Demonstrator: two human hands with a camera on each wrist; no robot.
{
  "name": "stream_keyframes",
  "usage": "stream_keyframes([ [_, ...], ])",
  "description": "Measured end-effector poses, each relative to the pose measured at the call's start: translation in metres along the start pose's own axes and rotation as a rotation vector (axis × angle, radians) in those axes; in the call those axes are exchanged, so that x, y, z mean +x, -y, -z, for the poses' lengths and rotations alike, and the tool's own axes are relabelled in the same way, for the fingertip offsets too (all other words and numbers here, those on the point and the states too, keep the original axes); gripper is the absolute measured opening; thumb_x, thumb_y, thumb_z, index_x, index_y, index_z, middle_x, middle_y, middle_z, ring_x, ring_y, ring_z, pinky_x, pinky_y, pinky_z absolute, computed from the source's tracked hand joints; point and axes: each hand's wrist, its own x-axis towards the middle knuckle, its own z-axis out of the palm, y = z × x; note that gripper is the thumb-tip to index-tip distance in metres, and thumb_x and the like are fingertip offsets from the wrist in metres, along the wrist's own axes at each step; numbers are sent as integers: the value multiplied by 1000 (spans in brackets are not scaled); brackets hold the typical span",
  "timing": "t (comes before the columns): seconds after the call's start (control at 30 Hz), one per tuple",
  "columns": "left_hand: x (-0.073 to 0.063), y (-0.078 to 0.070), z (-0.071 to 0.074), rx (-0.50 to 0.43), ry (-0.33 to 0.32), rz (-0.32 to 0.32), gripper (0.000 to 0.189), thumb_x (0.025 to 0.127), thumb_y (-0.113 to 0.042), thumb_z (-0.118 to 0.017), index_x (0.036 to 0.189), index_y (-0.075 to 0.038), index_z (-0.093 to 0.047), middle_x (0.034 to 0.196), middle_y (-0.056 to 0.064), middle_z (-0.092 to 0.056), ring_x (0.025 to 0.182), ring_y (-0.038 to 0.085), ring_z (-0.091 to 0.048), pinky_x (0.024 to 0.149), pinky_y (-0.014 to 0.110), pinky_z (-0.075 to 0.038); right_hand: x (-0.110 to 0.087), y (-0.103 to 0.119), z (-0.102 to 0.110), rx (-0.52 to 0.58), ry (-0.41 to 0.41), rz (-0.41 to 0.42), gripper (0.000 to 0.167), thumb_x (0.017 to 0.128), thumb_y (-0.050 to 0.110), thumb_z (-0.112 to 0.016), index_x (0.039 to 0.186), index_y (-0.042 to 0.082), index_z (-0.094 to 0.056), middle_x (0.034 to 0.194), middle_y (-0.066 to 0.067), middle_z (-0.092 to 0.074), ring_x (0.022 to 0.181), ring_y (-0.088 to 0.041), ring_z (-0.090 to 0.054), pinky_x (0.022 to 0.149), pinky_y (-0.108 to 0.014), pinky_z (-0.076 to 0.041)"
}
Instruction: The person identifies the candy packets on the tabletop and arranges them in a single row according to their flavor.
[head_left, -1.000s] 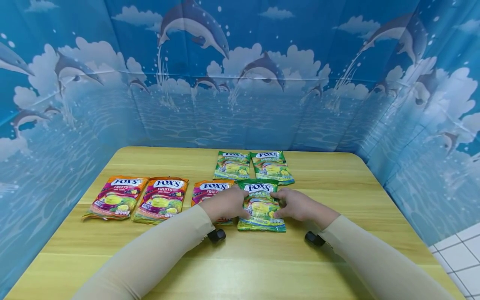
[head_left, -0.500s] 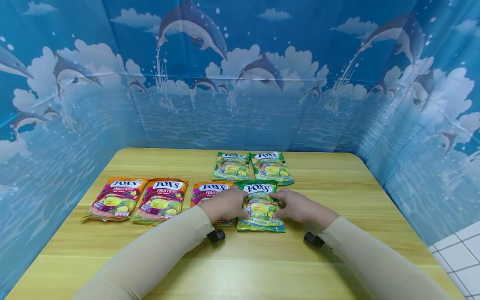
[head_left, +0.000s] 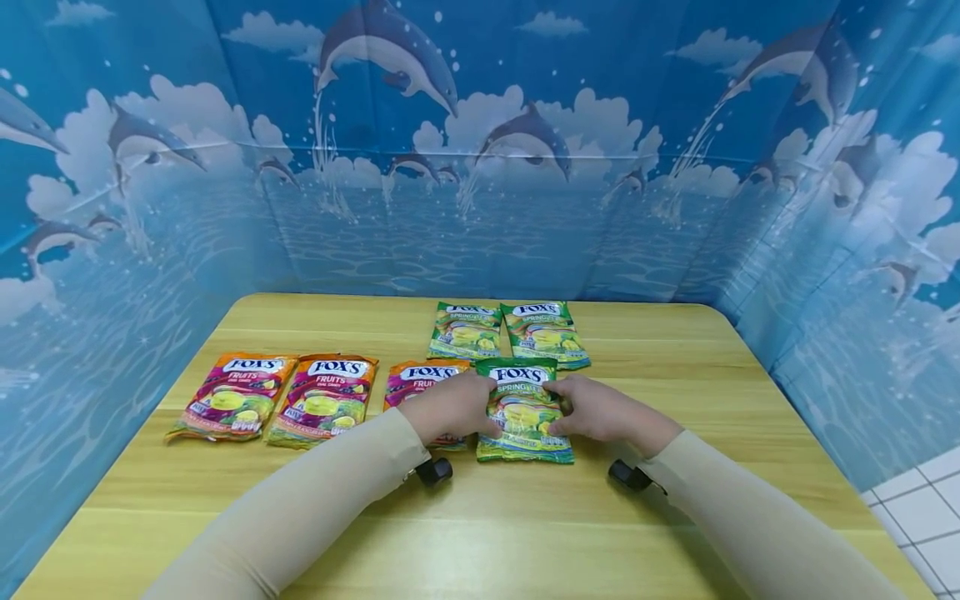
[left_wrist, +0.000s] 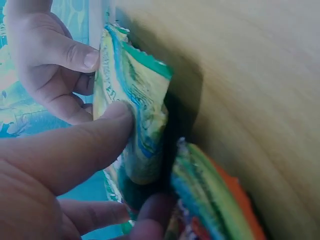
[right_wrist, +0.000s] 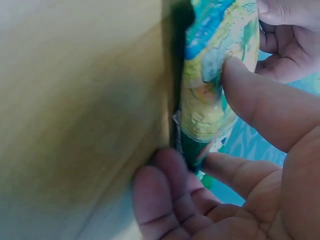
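Observation:
A green Fox's Spring Tea candy bag (head_left: 520, 417) lies face up at the middle of the table, held at both sides. My left hand (head_left: 453, 406) grips its left edge, thumb on the front and fingers at the side. At the opposite edge my right hand (head_left: 603, 412) grips it the same way. In the left wrist view the green candy bag (left_wrist: 142, 95) has its end seam raised off the table. The right wrist view shows the bag's side (right_wrist: 202, 95) between thumb and fingers. Under my left forearm, an orange-purple Fox's Fruits candy bag (head_left: 420, 377) is partly hidden.
Two more orange-purple candy bags, one (head_left: 236, 396) at the far left and one (head_left: 322, 400) beside it, lie on the wooden table (head_left: 480, 533). Two green candy bags, the left one (head_left: 465, 333) and the right one (head_left: 546, 335), lie behind. A dolphin-print curtain (head_left: 480, 225) surrounds the table.

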Motion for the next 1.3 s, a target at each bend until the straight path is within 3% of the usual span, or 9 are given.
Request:
stream_keyframes([
  [0.13,-2,0,5,-16,-3,-16,78,90,-48,-83,152,-8,-56,149,9,-62,129,24,-63,110,44,-54,0,1,5,-27,0,11,82,93,35,-82,158,0,-45,146,-19,-58,111,-24,-57,97,-45,-52],
  [0.2,-2,2,10,-20,-12,-31,77,91,-47,-82,151,-8,-56,148,8,-63,124,24,-65,107,43,-55,-1,3,9,-46,-12,11,81,94,37,-81,158,1,-46,146,-21,-58,115,-27,-60,98,-46,-53],
  [0.27,-1,6,17,-26,-30,-38,76,93,-47,-80,153,-9,-54,151,9,-61,129,26,-64,109,45,-54,0,6,15,-57,-24,21,79,96,37,-79,158,0,-45,147,-25,-57,123,-35,-62,99,-50,-54],
  [0.4,4,18,34,-2,-113,-34,76,99,-46,-73,161,-14,-45,165,9,-47,150,31,-47,120,50,-44,5,13,24,-46,-71,41,73,102,34,-71,159,0,-42,154,-27,-52,141,-44,-53,110,-57,-51],
  [0.5,9,31,45,-28,-178,-28,71,102,-44,-69,162,-15,-44,168,9,-42,158,32,-34,125,52,-38,13,18,29,-30,-125,48,68,105,33,-68,160,2,-42,155,-24,-52,129,-40,-60,104,-55,-53],
  [0.6,16,45,52,-82,-223,-18,69,103,-41,-68,162,-15,-43,169,11,-39,160,34,-31,126,54,-36,24,23,31,-13,-184,55,66,106,32,-65,161,3,-42,157,-23,-50,120,-36,-64,99,-53,-54],
  [0.73,25,62,58,-129,-255,18,72,104,-39,-66,165,-13,-37,171,15,-35,159,37,-31,125,56,-36,43,29,33,33,-232,42,65,108,34,-62,163,7,-39,160,-21,-48,131,-39,-60,104,-56,-53],
  [1.0,43,82,61,-237,-232,100,80,104,-40,-66,168,-13,-27,171,13,-34,146,36,-50,121,56,-42,78,37,32,33,-257,27,71,108,38,-60,166,9,-32,157,-20,-50,134,-37,-59,103,-54,-55],
  [1.3,54,87,60,-244,-193,136,83,103,-45,-66,169,-14,-26,171,12,-35,155,36,-39,124,57,-38,101,48,30,42,-232,-22,70,108,40,-61,166,11,-34,159,-18,-51,130,-33,-64,106,-51,-54],
])
